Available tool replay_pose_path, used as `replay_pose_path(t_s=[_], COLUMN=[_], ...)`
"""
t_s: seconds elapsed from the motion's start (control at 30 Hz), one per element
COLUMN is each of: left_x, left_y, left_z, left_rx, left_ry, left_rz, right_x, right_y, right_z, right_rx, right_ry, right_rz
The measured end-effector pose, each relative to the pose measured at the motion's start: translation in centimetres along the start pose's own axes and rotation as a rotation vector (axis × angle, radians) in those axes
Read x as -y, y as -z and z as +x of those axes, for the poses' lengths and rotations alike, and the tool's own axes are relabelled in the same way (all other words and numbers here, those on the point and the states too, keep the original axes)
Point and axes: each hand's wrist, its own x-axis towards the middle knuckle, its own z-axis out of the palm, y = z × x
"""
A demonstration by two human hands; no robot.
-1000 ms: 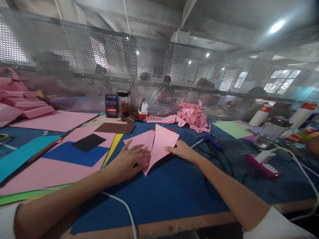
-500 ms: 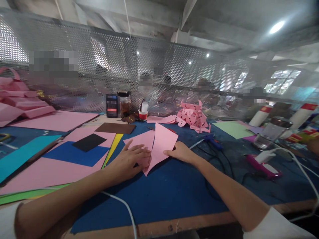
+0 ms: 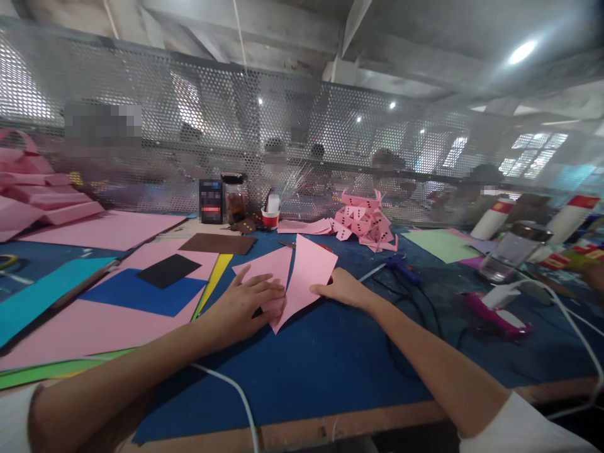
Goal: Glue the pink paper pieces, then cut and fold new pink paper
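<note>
A pink paper sheet [image 3: 302,277] lies half-folded on the blue table mat [image 3: 321,365], its right flap raised. My left hand [image 3: 245,305] rests flat on the paper's left part, fingers spread and pressing it down. My right hand [image 3: 342,286] grips the edge of the raised flap, thumb on the pink surface and the fingers behind it.
Coloured sheets [image 3: 117,296] lie stacked at the left. A heap of folded pink pieces [image 3: 365,220] sits at the back, with jars and a red cup [image 3: 270,217]. A purple glue gun [image 3: 495,311], a blue one [image 3: 401,264] and cables lie at the right. A perforated metal screen [image 3: 302,151] closes the far side.
The raised pink flap has shifted slightly left and lower under my right hand. My left hand has stayed put.
</note>
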Motion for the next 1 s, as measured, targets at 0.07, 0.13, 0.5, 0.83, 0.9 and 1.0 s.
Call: replay_pose_path(t_s=[0.07,0.13,0.5,0.83,0.9,1.0], left_x=[-0.02,-0.11,-0.45,-0.40,-0.42,-0.41], left_y=[0.00,0.07,0.35,0.40,0.43,0.45], left_z=[0.02,0.05,0.03,0.14,0.12,0.10], left_rx=[-0.009,-0.014,-0.022,0.011,0.015,0.014], left_ry=[-0.013,-0.031,-0.072,-0.049,-0.044,-0.042], left_rz=[0.005,0.018,0.007,-0.020,-0.022,-0.019], right_x=[-0.13,-0.27,-0.12,0.24,0.33,0.43], right_y=[0.00,0.00,-0.20,-0.07,0.00,0.07], right_z=[0.04,0.10,0.09,-0.13,-0.16,-0.21], right_rx=[-0.001,-0.008,-0.013,-0.013,-0.008,-0.002], right_ry=[0.013,0.022,0.020,-0.013,-0.016,-0.018], right_rz=[0.007,0.011,0.024,0.009,0.006,0.007])
